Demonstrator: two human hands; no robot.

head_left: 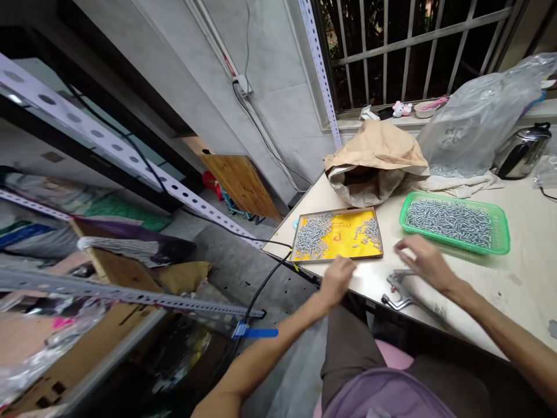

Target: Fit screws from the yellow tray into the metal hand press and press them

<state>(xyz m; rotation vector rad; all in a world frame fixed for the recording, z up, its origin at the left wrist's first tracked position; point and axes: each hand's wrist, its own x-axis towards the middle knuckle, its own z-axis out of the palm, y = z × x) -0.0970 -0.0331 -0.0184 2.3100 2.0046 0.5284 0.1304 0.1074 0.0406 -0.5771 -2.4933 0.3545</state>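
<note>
My left hand is at the near edge of a shallow tray with a yellow bottom, its fingers curled together; what they hold, if anything, is hidden. Small silvery metal pins or screws lie heaped in the tray's left part, with a smaller group on its right. Over the table between tray and basket, my right hand has bent fingers held apart, and nothing shows in them. Below it lies a grey metal tool with a bent frame. A green plastic basket full of similar metal pieces stands beyond that hand.
Behind the tray sits an open brown paper sack. A clear plastic bag and a steel kettle stand at the back right. A black cable runs to the table's left corner. Perforated metal shelving rises on the left.
</note>
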